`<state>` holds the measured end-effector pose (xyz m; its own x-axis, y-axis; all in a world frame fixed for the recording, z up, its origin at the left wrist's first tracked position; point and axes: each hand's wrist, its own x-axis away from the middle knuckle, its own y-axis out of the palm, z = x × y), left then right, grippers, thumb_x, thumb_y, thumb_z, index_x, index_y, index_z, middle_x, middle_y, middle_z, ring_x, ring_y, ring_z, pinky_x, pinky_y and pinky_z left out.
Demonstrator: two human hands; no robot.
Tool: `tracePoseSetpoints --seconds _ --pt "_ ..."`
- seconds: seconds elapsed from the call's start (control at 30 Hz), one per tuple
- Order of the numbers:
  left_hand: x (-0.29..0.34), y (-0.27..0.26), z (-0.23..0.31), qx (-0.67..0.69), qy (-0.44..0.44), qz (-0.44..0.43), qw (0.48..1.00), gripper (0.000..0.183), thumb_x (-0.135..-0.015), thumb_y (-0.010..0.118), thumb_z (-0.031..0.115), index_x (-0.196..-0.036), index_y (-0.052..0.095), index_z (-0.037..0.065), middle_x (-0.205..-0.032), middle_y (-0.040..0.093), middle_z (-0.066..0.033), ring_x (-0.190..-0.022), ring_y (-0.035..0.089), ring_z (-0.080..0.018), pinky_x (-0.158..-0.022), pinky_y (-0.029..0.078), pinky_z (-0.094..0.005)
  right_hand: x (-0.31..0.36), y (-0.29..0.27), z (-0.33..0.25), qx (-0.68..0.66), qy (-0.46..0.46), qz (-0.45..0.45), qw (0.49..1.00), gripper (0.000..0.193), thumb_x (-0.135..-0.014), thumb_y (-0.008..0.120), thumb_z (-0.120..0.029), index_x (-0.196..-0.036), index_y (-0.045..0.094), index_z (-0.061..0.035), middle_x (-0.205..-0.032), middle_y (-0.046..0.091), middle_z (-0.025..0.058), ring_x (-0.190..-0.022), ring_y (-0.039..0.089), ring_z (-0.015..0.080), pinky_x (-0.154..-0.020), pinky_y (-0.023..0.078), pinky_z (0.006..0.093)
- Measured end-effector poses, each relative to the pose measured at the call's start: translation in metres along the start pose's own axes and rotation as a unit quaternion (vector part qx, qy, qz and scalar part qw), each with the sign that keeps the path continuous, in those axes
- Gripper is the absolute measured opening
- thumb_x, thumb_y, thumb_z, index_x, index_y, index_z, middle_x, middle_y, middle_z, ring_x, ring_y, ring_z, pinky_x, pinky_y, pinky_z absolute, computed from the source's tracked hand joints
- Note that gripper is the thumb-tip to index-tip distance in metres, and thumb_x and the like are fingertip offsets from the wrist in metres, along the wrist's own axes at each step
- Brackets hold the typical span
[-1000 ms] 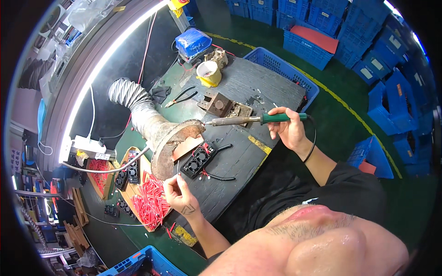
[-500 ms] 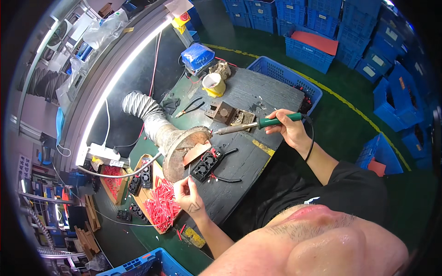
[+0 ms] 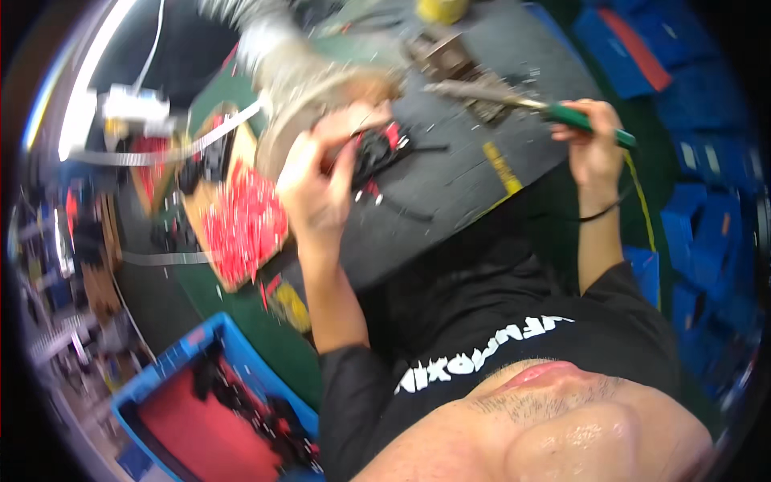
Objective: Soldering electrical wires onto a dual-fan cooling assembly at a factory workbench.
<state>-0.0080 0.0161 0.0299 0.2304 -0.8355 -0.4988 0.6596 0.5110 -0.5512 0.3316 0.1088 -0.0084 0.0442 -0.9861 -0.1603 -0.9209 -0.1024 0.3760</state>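
My right hand is wrapped round the green handle of a soldering iron. The iron's metal shaft points left, above the table and close to a brown metal box. At the mouth of a grey flexible exhaust duct, my left hand pinches the left end of a black twin-fan unit. Red and white bits show on the unit, and black cables come off its right side. Blur hides the exact fingertip contact, and I cannot make out any solder wire in this hand.
Many thin red pieces fill a cardboard tray left of my left arm. Below it stands a blue crate with black parts on a red sheet. A yellow-sided cup stands at the far table edge. Blue crates are stacked at right.
My left hand has moved up onto the fan unit, which now looks tilted. My right hand has drawn the soldering iron away to the right. The whole view has shifted and blurred.
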Motion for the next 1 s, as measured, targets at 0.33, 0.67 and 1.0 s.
tracePoseSetpoints --seconds 0.33,0.67,1.0 --pt "0.012 0.024 -0.031 0.001 -0.028 -0.053 0.998 0.012 -0.078 0.07 0.007 -0.09 0.069 0.01 -0.073 0.058 -0.0066 -0.062 0.059 -0.0235 -0.059 0.047 -0.0293 -0.017 -0.012 0.02 0.013 0.055 -0.035 0.998 0.031 -0.09 0.055 -0.026 -0.096 0.063 0.0035 -0.1 0.064 0.0179 -0.07 0.064 0.0236 -0.061 0.052 0.0286" --pt "0.019 0.043 -0.04 -0.061 -0.021 -0.051 0.997 0.013 -0.079 0.069 0.006 -0.092 0.07 0.009 -0.071 0.055 -0.0051 -0.062 0.056 -0.0185 -0.058 0.044 -0.0273 -0.019 0.001 0.037 0.011 0.071 -0.06 0.996 0.032 -0.089 0.054 -0.027 -0.093 0.064 0.0039 -0.098 0.065 0.0222 -0.064 0.066 0.028 -0.06 0.057 0.033" --pt "0.019 0.048 -0.048 -0.097 0.007 -0.041 0.994 0.01 -0.078 0.068 0.013 -0.087 0.068 0.013 -0.079 0.061 -0.0032 -0.071 0.063 -0.023 -0.06 0.05 -0.031 -0.022 0.005 0.041 0.029 0.099 -0.072 0.992 0.024 -0.088 0.058 -0.026 -0.091 0.063 -0.0028 -0.101 0.063 0.0177 -0.07 0.064 0.0251 -0.06 0.053 0.0289"
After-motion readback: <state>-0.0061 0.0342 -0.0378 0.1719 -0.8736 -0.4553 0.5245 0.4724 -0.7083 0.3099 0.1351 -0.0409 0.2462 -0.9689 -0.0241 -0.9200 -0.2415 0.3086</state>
